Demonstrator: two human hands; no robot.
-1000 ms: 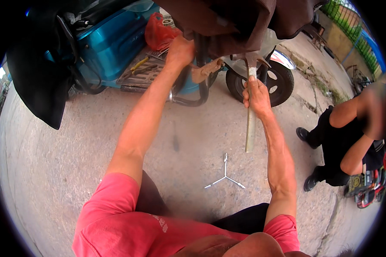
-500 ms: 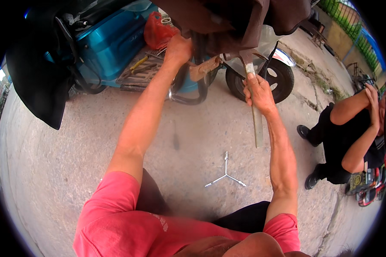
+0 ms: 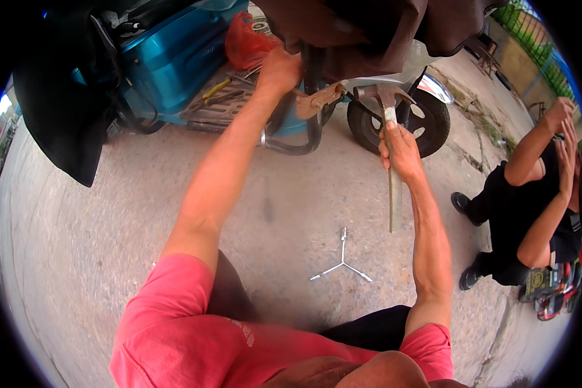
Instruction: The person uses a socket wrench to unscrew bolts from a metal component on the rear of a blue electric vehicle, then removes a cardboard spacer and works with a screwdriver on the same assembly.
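My left hand [image 3: 278, 72] is closed at the black metal tube frame [image 3: 312, 132] under a brown cover [image 3: 349, 29]; what exactly its fingers grip is hidden. A rusty metal bracket [image 3: 318, 100] lies just to its right. My right hand [image 3: 404, 152] grips the long pale handle of a hammer [image 3: 385, 97], its head raised in front of the vehicle's wheel [image 3: 433, 129]. On the vehicle's footboard [image 3: 216, 113] are yellow-handled pliers [image 3: 216, 87] and other tools, beside a red plastic bag [image 3: 249, 45] and a blue body panel [image 3: 161, 64].
A three-armed socket wrench [image 3: 344, 264] lies on the concrete between my arms. A person in black [image 3: 524, 213] crouches at the right, hands raised, near red and black objects [image 3: 549, 291]. A black cover [image 3: 58, 129] hangs at the left; a green fence [image 3: 524, 26] stands behind.
The view has shifted slightly. My right hand and the hammer are a little further right, the hammer head now showing more clearly below the cover. The other person's hands have moved higher.
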